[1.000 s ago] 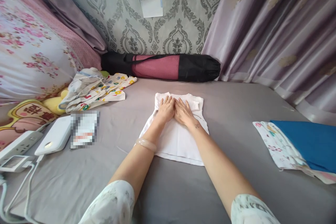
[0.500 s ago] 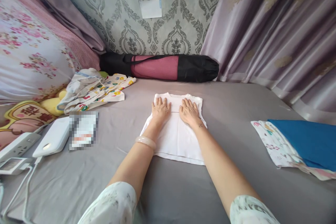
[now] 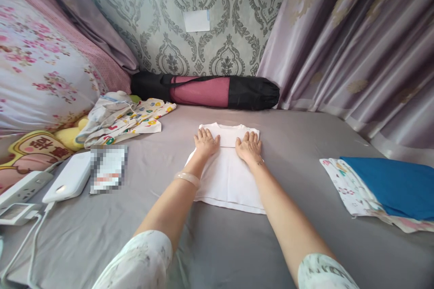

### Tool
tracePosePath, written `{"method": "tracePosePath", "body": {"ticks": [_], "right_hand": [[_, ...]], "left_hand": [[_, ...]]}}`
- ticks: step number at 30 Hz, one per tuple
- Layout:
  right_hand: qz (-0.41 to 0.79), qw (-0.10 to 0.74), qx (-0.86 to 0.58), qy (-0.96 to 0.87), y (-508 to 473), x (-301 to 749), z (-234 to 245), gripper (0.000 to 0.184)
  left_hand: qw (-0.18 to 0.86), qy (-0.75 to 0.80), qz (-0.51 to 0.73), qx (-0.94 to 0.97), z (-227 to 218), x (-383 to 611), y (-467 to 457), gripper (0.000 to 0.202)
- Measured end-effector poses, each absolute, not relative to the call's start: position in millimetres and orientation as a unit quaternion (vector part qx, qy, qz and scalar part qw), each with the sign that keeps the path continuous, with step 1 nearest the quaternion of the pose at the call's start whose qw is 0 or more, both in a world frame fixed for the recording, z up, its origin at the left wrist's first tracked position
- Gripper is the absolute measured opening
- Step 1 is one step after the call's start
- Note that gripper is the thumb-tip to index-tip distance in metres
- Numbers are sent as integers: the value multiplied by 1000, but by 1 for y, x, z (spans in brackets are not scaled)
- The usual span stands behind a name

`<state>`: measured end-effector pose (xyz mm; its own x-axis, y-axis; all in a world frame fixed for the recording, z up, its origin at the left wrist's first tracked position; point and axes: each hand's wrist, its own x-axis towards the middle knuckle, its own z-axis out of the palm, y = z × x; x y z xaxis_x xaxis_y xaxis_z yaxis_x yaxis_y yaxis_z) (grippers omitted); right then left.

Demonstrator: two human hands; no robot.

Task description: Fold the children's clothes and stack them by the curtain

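A small white garment point(image 3: 228, 176) lies folded and flat on the grey bed sheet point(image 3: 237, 244) in front of me. My left hand point(image 3: 205, 142) presses flat on its upper left part, fingers spread, with a pale bangle on the wrist. My right hand point(image 3: 250, 146) lies flat on its upper right part, fingers also stretched out. Neither hand holds anything.
A pile of printed children's clothes point(image 3: 124, 116) lies at the left, a folded blue cloth point(image 3: 393, 185) on printed fabric at the right. A rolled pink mat in a black bag point(image 3: 206, 91) lies by the wall. A white power bank point(image 3: 69, 183), power strip and cables sit at the near left.
My hands were together at the garment's middle. They have slid apart, the left going left and the right going right, staying flat on the cloth.
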<state>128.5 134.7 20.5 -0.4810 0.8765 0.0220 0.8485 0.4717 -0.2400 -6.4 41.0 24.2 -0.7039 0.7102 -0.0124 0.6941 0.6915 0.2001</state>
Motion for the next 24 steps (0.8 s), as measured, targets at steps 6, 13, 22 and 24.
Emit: {"method": "tracePosePath", "body": {"ticks": [6, 13, 22, 24], "right_hand": [[83, 25, -437, -895, 152, 129, 41, 65], [62, 26, -331, -941, 166, 132, 27, 58], [75, 17, -337, -938, 170, 131, 24, 58], [73, 21, -337, -938, 164, 131, 28, 58]], "left_hand": [[4, 870, 51, 490, 38, -21, 45, 64], [-8, 812, 39, 582, 23, -27, 50, 64], [23, 819, 40, 572, 25, -29, 49, 66], [5, 828, 31, 560, 26, -22, 48, 64]]}}
